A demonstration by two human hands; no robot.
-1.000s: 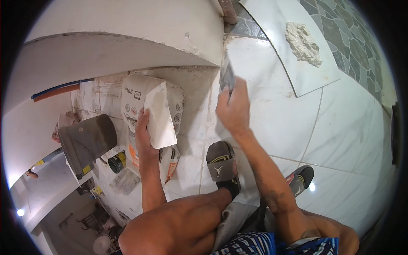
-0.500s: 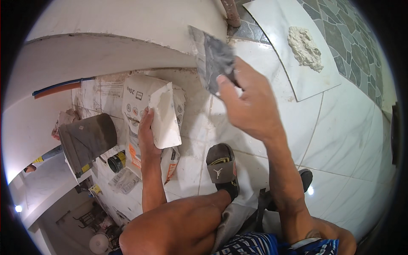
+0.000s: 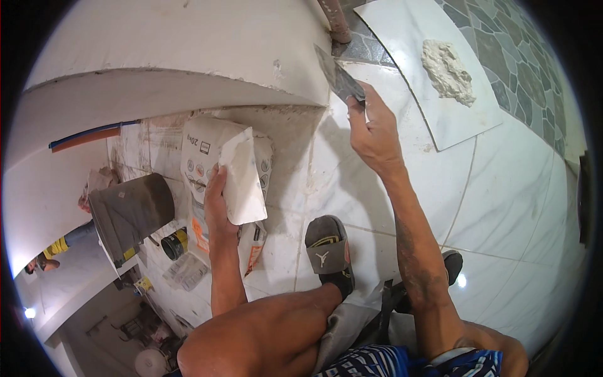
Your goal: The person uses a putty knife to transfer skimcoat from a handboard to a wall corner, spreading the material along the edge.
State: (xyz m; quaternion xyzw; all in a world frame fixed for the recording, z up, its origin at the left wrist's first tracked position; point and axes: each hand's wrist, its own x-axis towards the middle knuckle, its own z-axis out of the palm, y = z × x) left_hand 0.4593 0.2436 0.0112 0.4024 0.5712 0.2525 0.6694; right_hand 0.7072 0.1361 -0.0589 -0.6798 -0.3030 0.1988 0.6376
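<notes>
My right hand is closed on a wide dark grey putty knife. Its blade leans at the end corner of the low white wall ledge; whether it touches the surface I cannot tell. Lower left, my left hand grips a flat white plate by its left edge. Some pale paste is smeared on the plate's upper part. Behind that plate lies a printed paper sack on the floor.
A heap of pale paste lies on a white tile slab at the upper right. A dark bucket and a small dark tin are at left. A brown pipe stands past the ledge's corner. Another person shows far left.
My right hand has moved up slightly, and the putty knife has swung right, now seen more edge-on by the ledge's corner. The left hand still holds the white plate, tipped slightly.
</notes>
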